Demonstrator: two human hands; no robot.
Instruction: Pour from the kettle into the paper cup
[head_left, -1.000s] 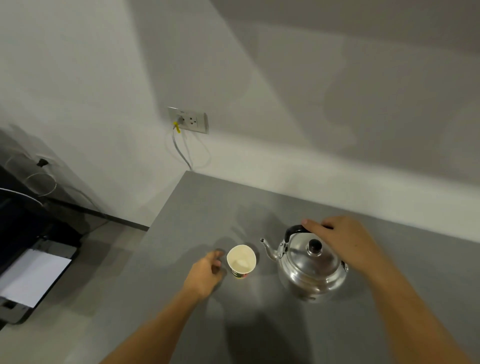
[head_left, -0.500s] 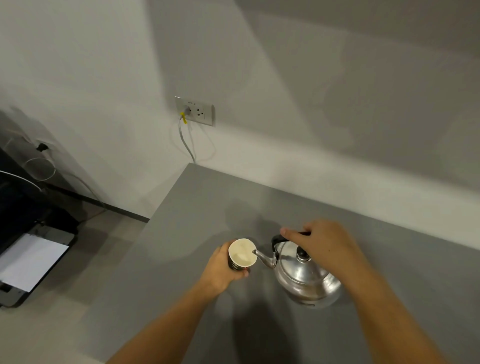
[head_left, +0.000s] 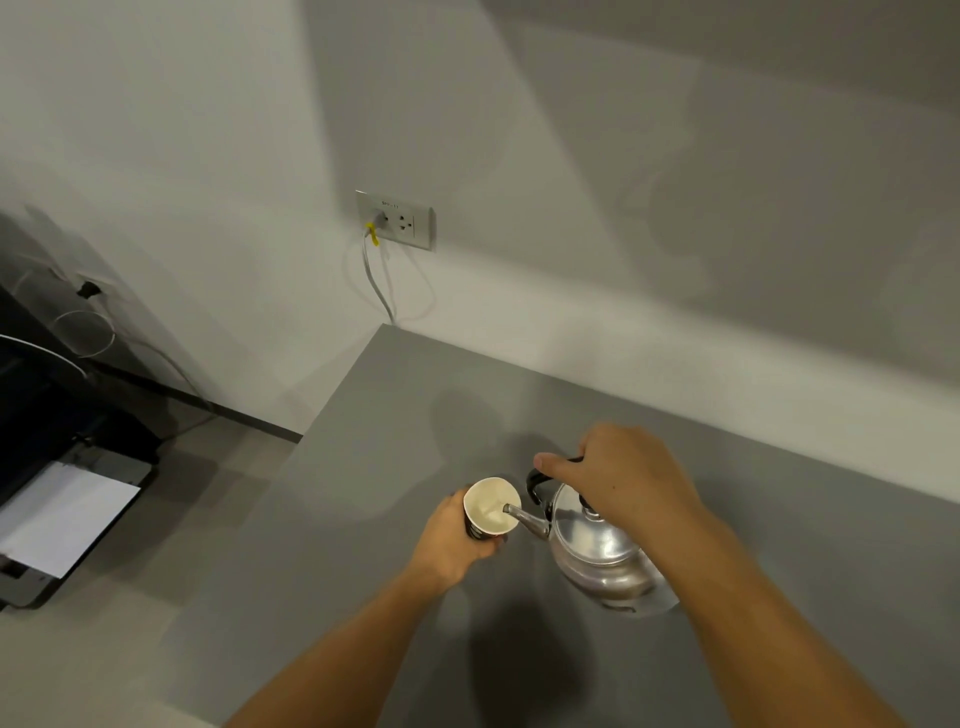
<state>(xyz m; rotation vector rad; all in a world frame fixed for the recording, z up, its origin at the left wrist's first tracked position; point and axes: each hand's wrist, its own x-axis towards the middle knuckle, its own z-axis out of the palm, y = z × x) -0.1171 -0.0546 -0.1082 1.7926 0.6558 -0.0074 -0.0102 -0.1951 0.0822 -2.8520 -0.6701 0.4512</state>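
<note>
Two bare forearms reach in from the bottom edge over a grey worktop (head_left: 332, 519). Left hand (head_left: 451, 540) wraps the paper cup (head_left: 488, 506) from its near-left side, fingers clamped on the cup wall; cup upright, white inside, dark print on the outside, can't tell if the base touches the worktop. Right hand (head_left: 623, 480) grips the black handle (head_left: 535, 486) of the metal kettle (head_left: 597, 551) from above, fingers curled shut around it, thumb pointing left along the handle. Kettle is tilted toward the cup and lifted on the near-right side, lid with black knob (head_left: 587, 506) on. Spout (head_left: 522, 517) tip sits over the cup's open mouth, just inside the right rim. No stream can be made out; cup contents unclear. Shadows of the arms and kettle fall on the worktop near and beyond the cup.

Further back the worktop corner meets a pale wall. A wall socket (head_left: 396, 221) sits above the corner, a plug with a yellow tag (head_left: 371, 234) in it, white cable (head_left: 376, 283) hanging down behind the worktop. Far left, low on the floor side: a dark device with a white sheet (head_left: 62, 514) on it, and more thin cables by the wall.
</note>
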